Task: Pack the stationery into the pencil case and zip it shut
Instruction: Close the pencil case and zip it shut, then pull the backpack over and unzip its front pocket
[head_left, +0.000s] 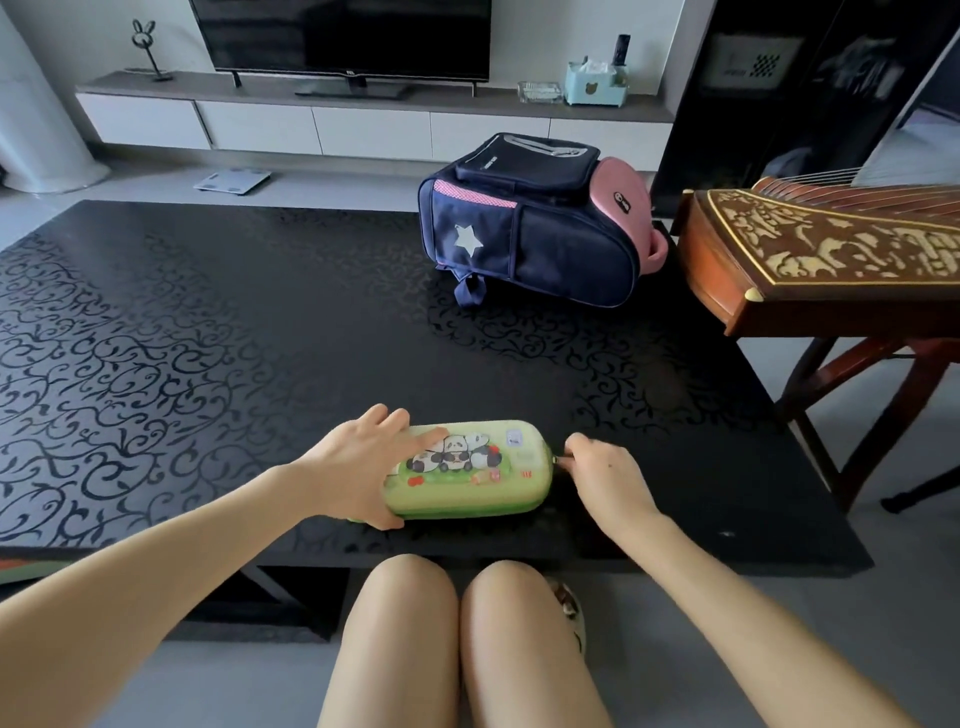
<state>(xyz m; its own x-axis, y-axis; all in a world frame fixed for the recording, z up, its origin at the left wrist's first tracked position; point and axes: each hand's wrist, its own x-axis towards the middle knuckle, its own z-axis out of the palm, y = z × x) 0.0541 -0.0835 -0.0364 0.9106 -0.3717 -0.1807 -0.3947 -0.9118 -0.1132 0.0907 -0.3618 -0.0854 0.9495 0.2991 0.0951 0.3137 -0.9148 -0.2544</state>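
A green pencil case (483, 473) with a panda picture on its lid lies closed near the front edge of the black patterned table (208, 338). My left hand (358, 462) lies flat over the case's left end, holding it down, thumb at the front edge. My right hand (597, 473) is at the case's right end, its fingers pinched on the small zipper pull (560, 459). No loose stationery shows on the table.
A navy and pink backpack (535, 228) lies at the table's far right. A carved wooden zither (831, 254) on a stand sits just off the table's right side. My knees (457, 623) are below the front edge. A TV unit (363, 114) lines the back wall.
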